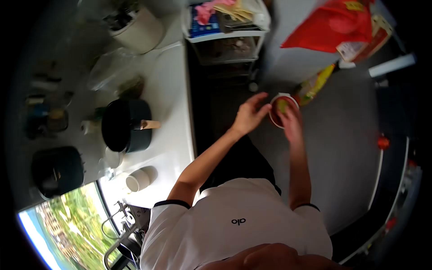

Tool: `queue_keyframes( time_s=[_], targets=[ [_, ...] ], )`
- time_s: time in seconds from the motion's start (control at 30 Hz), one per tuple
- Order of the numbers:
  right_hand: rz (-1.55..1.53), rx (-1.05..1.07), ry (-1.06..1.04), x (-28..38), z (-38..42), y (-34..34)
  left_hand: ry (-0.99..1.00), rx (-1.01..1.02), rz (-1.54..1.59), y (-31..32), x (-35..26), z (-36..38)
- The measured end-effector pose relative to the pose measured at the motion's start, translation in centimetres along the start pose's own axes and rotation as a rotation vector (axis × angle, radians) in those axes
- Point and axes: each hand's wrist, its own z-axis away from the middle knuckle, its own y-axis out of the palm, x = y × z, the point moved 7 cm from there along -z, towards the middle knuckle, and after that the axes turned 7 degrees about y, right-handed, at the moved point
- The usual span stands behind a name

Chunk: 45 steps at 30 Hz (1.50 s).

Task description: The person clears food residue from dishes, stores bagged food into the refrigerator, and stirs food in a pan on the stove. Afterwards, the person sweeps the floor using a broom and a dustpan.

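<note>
- The counter [173, 90] is seen running along one side, white and long, so that the cookware can be kept within reach of the person standing beside it.
- The floor [351, 148] is left grey and bare where the person stands; a red bag [335, 24] lies at its far edge, near a shelf [225, 33] stacked with packets.
- A black pot [126, 125] is set on the counter with its wooden handle turned outward — presumably so it can be grabbed from the standing side.
- A white mug [137, 180] is laid on the counter near the window, well apart from the hands.
- The bowl [282, 110] is held out over the floor, away from the counter, with something yellow-green inside.
- The right hand [291, 123] is wrapped on the bowl's near rim, bearing it from below — whether it grips tightly cannot be told.
- The left hand [251, 114] is spread open, fingers loose, just beside the bowl's rim, as if steadying it; the two hands are kept close together.
</note>
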Motion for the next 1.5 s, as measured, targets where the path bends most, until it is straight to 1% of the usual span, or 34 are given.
queue_keyframes(
  time_s=[0.03, 0.07, 0.1, 0.17, 0.2, 0.23, 0.27, 0.33, 0.37, 0.4, 0.43, 0.47, 0.5, 0.57, 0.63, 0.67, 0.73, 0.77, 0.8, 0.83, 0.9, 0.93, 1.0, 1.03, 1.07, 1.1, 1.13, 1.2, 1.27, 1.3, 1.37, 1.4, 1.43, 1.5],
  targets=[
    [0.028, -0.038, -0.053, 0.2, -1.1, -3.2, 0.048, 0.005, -0.145, -0.9, -1.6, -0.1],
    [0.053, -0.068, -0.088, 0.3, -2.4, -6.0, 0.076, -0.067, -0.201, -2.7, -2.3, -0.1],
    [0.057, -0.032, -0.107, -0.3, -3.9, -9.4, 0.099, -0.139, -0.253, -4.6, -2.9, 0.2],
    [0.09, -0.244, 0.117, -2.0, -7.1, -15.0, 0.223, -0.404, -0.475, -10.9, -3.9, 0.8],
    [0.314, -0.255, 0.097, -2.2, -8.5, -16.5, 0.323, -0.529, -0.629, -14.3, -4.7, 1.3],
    [0.538, -0.267, 0.064, -2.5, -10.0, -17.5, 0.335, -0.637, -0.664, -17.9, -5.3, 2.1],
    [0.758, -0.281, 0.022, -2.4, -11.6, -17.1, 0.356, -0.742, -0.854, -21.3, -6.7, 3.1],
    [0.922, -0.302, -0.03, -2.8, -13.8, -11.4, 0.332, -0.963, -1.083, -27.7, -9.1, 5.3],
    [1.001, -0.316, -0.058, -3.0, -14.9, -8.1, 0.274, -1.054, -1.087, -31.0, -9.6, 6.2],
    [0.864, -0.159, -0.245, -4.9, -17.7, -4.5, 0.215, -1.145, -1.086, -33.9, -10.0, 7.0],
    [0.866, -0.015, -0.291, -4.9, -17.5, 2.8, 0.12, -1.179, -1.058, -36.1, -10.7, 7.4],
    [0.768, 0.178, -0.256, -4.2, -15.7, 11.6, 0.074, -1.18, -1.081, -38.5, -10.5, 7.3],
    [0.759, 0.334, -0.288, -5.3, -15.7, 17.8, 0.026, -1.178, -1.101, -41.0, -9.7, 7.4],
    [0.66, 0.694, -0.325, -7.3, -14.5, 30.5, -0.038, -0.988, -1.236, -45.7, -7.4, 6.0],
    [0.717, 0.848, -0.383, -8.9, -12.9, 40.6, -0.136, -0.774, -1.378, -49.5, -5.0, 4.2],
    [0.763, 0.767, -0.515, -10.1, -12.7, 44.7, -0.157, -0.744, -1.199, -50.2, -4.2, 3.4],
    [0.916, 0.733, -0.518, -12.1, -13.7, 51.5, -0.216, -0.719, -0.843, -51.4, -2.7, 2.0],
    [1.032, 0.785, -0.382, -13.4, -14.5, 54.1, -0.282, -0.629, -0.832, -48.7, -5.0, 0.5],
    [1.145, 0.834, -0.245, -14.7, -14.7, 55.9, -0.246, -0.689, -0.938, -50.4, -2.5, -0.2],
    [1.056, 0.914, -0.319, -14.4, -13.7, 57.7, -0.211, -0.748, -1.044, -53.5, 2.7, -0.5],
    [0.882, 1.062, -0.451, -13.0, -11.1, 60.0, -0.162, -0.753, -1.113, -55.6, 4.3, -0.5],
    [0.927, 1.154, -0.566, -10.9, -8.8, 60.5, -0.147, -0.702, -1.076, -54.9, 2.1, -0.9],
    [0.694, 1.252, -0.61, -7.9, -6.9, 60.4, 0.011, -0.859, -0.887, -51.4, -5.6, -0.6],
    [0.573, 1.291, -0.629, -6.1, -6.2, 60.1, 0.076, -0.97, -0.697, -50.2, -8.0, 0.1],
    [0.584, 1.285, -0.654, -3.9, -5.9, 59.3, 0.144, -1.07, -0.504, -49.3, -9.7, 0.7],
    [0.556, 1.284, -0.597, -3.4, -7.0, 58.4, 0.218, -1.163, -0.307, -48.6, -11.4, 1.3],
    [0.663, 1.262, -0.664, -3.1, -8.1, 57.5, 0.22, -1.178, -0.306, -47.8, -13.3, 1.5],
    [0.858, 1.224, -0.782, -5.0, -9.2, 55.6, 0.245, -1.131, -0.298, -44.4, -17.3, 0.8],
    [1.048, 1.196, -0.875, -8.2, -9.7, 53.0, 0.242, -1.07, -0.33, -41.5, -19.4, -0.4],
    [1.074, 1.125, -0.908, -7.7, -9.4, 52.1, 0.301, -1.006, -0.315, -39.3, -20.9, -1.5],
    [1.121, 0.996, -0.962, -7.3, -7.7, 50.3, 0.291, -0.785, -0.644, -35.7, -22.5, -3.5],
    [0.971, 0.964, -1.013, -6.5, -6.9, 49.2, 0.409, -0.727, -0.738, -33.6, -23.6, -4.4],
    [0.928, 0.991, -0.96, -5.9, -6.2, 48.4, 0.525, -0.662, -0.828, -31.2, -24.6, -5.4],
    [0.784, 0.986, -0.805, -4.1, -5.2, 45.8, 0.565, -0.533, -0.809, -27.8, -24.8, -7.2]
  ],
)
